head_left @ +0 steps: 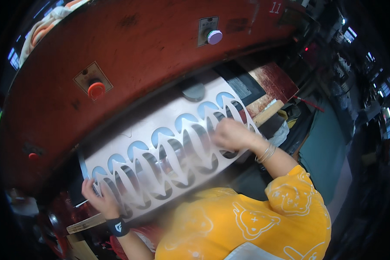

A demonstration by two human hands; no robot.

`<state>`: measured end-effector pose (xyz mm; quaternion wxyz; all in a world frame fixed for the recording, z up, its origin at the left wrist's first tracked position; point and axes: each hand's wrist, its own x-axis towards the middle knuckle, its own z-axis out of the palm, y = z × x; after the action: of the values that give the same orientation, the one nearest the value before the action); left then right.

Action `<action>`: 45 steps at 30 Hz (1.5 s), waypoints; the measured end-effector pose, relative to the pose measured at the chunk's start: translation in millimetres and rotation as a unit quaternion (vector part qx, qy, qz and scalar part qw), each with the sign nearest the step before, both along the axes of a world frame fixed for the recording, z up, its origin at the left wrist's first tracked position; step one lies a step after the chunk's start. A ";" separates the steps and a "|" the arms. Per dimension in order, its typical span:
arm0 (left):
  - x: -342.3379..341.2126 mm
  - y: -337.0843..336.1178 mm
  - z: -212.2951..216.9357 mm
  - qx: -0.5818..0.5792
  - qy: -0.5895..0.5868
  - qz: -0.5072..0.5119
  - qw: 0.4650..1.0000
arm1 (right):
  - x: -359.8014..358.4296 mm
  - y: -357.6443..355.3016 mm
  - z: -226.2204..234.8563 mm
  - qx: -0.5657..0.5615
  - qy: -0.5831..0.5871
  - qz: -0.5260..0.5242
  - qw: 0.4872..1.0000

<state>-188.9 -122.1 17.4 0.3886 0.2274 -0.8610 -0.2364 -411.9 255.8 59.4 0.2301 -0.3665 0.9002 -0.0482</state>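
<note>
A white sheet (117, 147) with a row of elongated, sole-shaped openings lies under the front of a red machine. Light blue curved pieces (162, 135) line the far ends of these openings. At the sheet's left edge is my left hand (100, 200), its fingers apart. It wears a dark wristband. Over the right part of the row, my right hand (232, 135) is curled downward and slightly blurred. Its fingertips are hidden, so whatever it may hold does not show. A grey round disc (193, 91) rests near the sheet's far edge.
The red machine front (138, 52) spans the far side, with a red push button (96, 90) and a pale purple button (214, 37). A wooden bar (268, 112) lies right of the sheet, and another wooden strip (85, 223) at lower left. A green surface (322, 143) stands at right.
</note>
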 end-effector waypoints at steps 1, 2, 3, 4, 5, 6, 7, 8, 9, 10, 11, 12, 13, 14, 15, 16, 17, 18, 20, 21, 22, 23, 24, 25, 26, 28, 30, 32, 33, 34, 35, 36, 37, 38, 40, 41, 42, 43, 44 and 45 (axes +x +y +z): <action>-23.9 14.0 10.3 0.036 -0.028 -0.076 0.996 | -18.7 1.7 7.8 -0.111 -0.036 -0.139 0.983; -50.9 30.2 17.2 0.063 -0.052 -0.169 0.982 | -36.6 2.4 12.8 -0.227 -0.054 -0.258 0.938; -80.1 44.3 23.4 0.060 -0.077 -0.247 0.964 | -56.3 -6.0 11.8 -0.297 0.016 -0.241 0.924; -108.9 59.5 26.0 0.022 -0.111 -0.292 0.950 | -72.4 -17.3 7.3 -0.356 0.085 -0.234 0.901; -135.8 70.2 27.9 -0.034 -0.118 -0.333 0.935 | -81.8 -30.6 -0.4 -0.348 0.132 -0.215 0.903; -159.1 78.4 27.7 -0.082 -0.127 -0.360 0.921 | -88.0 -47.0 -10.3 -0.330 0.177 -0.207 0.904; -175.7 83.5 26.7 -0.104 -0.163 -0.365 0.911 | -95.5 -62.4 -17.7 -0.294 0.211 -0.214 0.907; -189.7 86.3 24.2 -0.143 -0.164 -0.370 0.903 | -101.8 -74.0 -23.3 -0.285 0.162 -0.206 0.922; -196.0 88.3 20.6 -0.133 -0.233 -0.359 0.894 | -104.2 -84.5 -29.2 -0.278 0.181 -0.195 0.923; -199.6 87.5 17.2 -0.123 -0.315 -0.339 0.878 | -106.7 -91.2 -32.2 -0.283 0.203 -0.183 0.919; -200.0 85.8 13.7 -0.124 -0.338 -0.335 0.871 | -109.1 -92.8 -32.2 -0.281 0.189 -0.195 0.921; -199.0 83.3 10.5 -0.125 -0.327 -0.332 0.876 | -112.4 -90.9 -30.0 -0.286 0.174 -0.204 0.920; -197.5 80.1 7.7 -0.107 -0.288 -0.342 0.888 | -115.8 -86.1 -26.2 -0.273 0.143 -0.210 0.928; -196.5 77.6 5.4 -0.091 -0.286 -0.346 0.889 | -119.9 -79.5 -21.7 -0.345 0.099 -0.233 0.904; -195.6 74.5 4.2 -0.087 -0.277 -0.343 0.893 | -126.6 -71.2 -16.2 -0.398 0.042 -0.250 0.882; -195.7 72.6 3.6 -0.085 -0.278 -0.341 0.894 | -131.9 -63.6 -12.0 -0.451 -0.011 -0.266 0.852; -195.9 70.9 3.9 -0.083 -0.280 -0.339 0.894 | -135.6 -56.3 -8.8 -0.485 -0.031 -0.270 0.831; -197.2 69.9 4.5 -0.091 -0.278 -0.336 0.895 | -138.3 -51.1 -7.9 -0.458 -0.016 -0.274 0.845; -198.8 70.5 6.0 -0.103 -0.278 -0.330 0.896 | -140.7 -42.4 -10.3 -0.435 0.032 -0.287 0.853; -199.1 71.5 6.7 -0.105 -0.278 -0.329 0.896 | -141.3 -40.0 -13.6 -0.396 0.096 -0.277 0.870; -199.6 72.2 7.1 -0.107 -0.278 -0.328 0.896 | -141.3 -38.2 -17.6 -0.387 0.146 -0.267 0.871; -199.8 73.1 7.4 -0.114 -0.276 -0.326 0.897 | -141.5 -36.8 -22.0 -0.363 0.188 -0.253 0.877; -199.5 73.5 7.7 -0.111 -0.279 -0.326 0.897 | -141.2 -35.6 -26.1 -0.349 0.235 -0.237 0.876; -199.8 73.9 7.5 -0.113 -0.280 -0.325 0.897 | -141.6 -34.6 -30.3 -0.347 0.249 -0.236 0.873; -199.2 73.8 7.7 -0.114 -0.281 -0.325 0.896 | -140.8 -33.9 -33.8 -0.322 0.248 -0.232 0.884; -199.4 72.8 7.7 -0.112 -0.281 -0.325 0.896 | -140.0 -32.3 -39.3 -0.287 0.249 -0.241 0.893; -200.3 71.3 7.9 -0.108 -0.291 -0.325 0.893 | -139.8 -31.1 -42.2 -0.284 0.262 -0.224 0.895; -201.2 70.3 8.6 -0.109 -0.298 -0.324 0.891 | -140.1 -29.9 -43.1 -0.277 0.268 -0.218 0.897; -201.7 70.1 9.0 -0.102 -0.309 -0.325 0.888 | -140.4 -29.7 -43.2 -0.275 0.269 -0.214 0.898; -202.0 70.1 9.0 -0.102 -0.307 -0.325 0.889 | -141.0 -29.3 -43.2 -0.272 0.271 -0.209 0.899; -202.3 70.3 9.0 -0.101 -0.304 -0.326 0.889 | -141.4 -29.1 -43.3 -0.271 0.271 -0.206 0.900; -202.6 70.5 8.7 -0.100 -0.296 -0.328 0.892 | -142.1 -29.0 -43.6 -0.270 0.271 -0.203 0.901; -202.7 70.7 8.2 -0.099 -0.287 -0.331 0.894 | -142.7 -28.8 -43.8 -0.276 0.276 -0.199 0.899; -202.8 70.8 7.7 -0.098 -0.278 -0.333 0.896 | -143.0 -28.8 -44.1 -0.271 0.268 -0.196 0.904; -202.8 70.7 6.5 -0.107 -0.280 -0.330 0.895 | -143.7 -28.0 -44.4 -0.278 0.265 -0.195 0.903; -202.8 70.5 5.9 -0.112 -0.282 -0.329 0.894 | -144.4 -27.1 -44.2 -0.277 0.258 -0.193 0.905; -202.9 70.3 5.5 -0.107 -0.280 -0.330 0.895 | -144.8 -25.9 -43.7 -0.277 0.254 -0.197 0.905; -202.9 70.0 5.2 -0.102 -0.279 -0.332 0.895 | -145.7 -24.4 -43.1 -0.276 0.247 -0.193 0.909; -203.0 69.8 5.1 -0.096 -0.279 -0.333 0.895 | -147.1 -22.1 -42.0 -0.286 0.229 -0.194 0.910; -203.1 69.8 5.2 -0.095 -0.280 -0.333 0.895 | -148.8 -19.2 -40.8 -0.295 0.208 -0.187 0.914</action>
<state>-392.0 -52.3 22.6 0.0495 -0.0539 -0.9779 -0.1958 -560.7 236.6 18.6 -0.0944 -0.2444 0.9248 -0.2759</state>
